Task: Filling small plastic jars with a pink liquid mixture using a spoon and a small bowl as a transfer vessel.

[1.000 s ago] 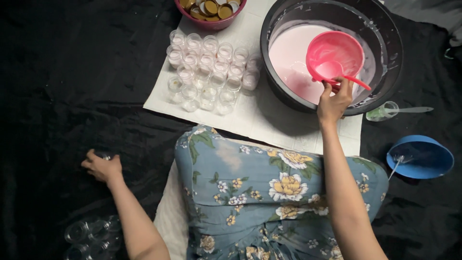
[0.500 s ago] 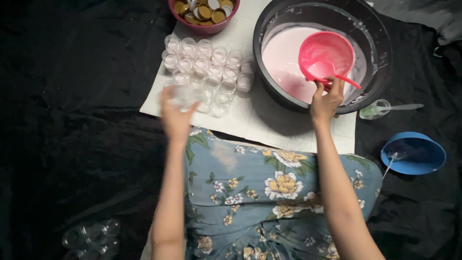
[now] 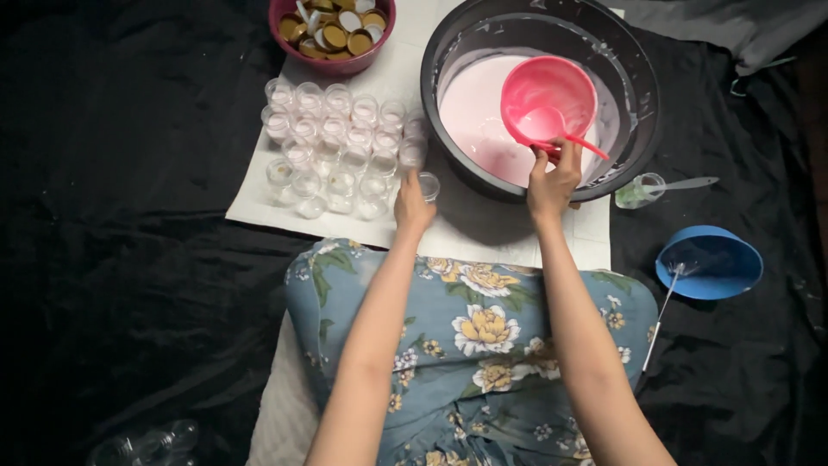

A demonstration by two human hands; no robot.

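Hands work beside a big dark basin [image 3: 638, 95] of pale pink liquid. The right hand [image 3: 552, 181] rests at the basin's near rim, fingers pinched on the handle of a pink scoop bowl [image 3: 548, 95] sitting in the liquid. The left hand [image 3: 412, 205], left of the basin, curls its fingers around a small clear jar [image 3: 428, 185]. More clear jars [image 3: 332, 142] cluster further left on a white cloth [image 3: 259, 203]. A red bowl of gold lids [image 3: 332, 30] sits beyond them.
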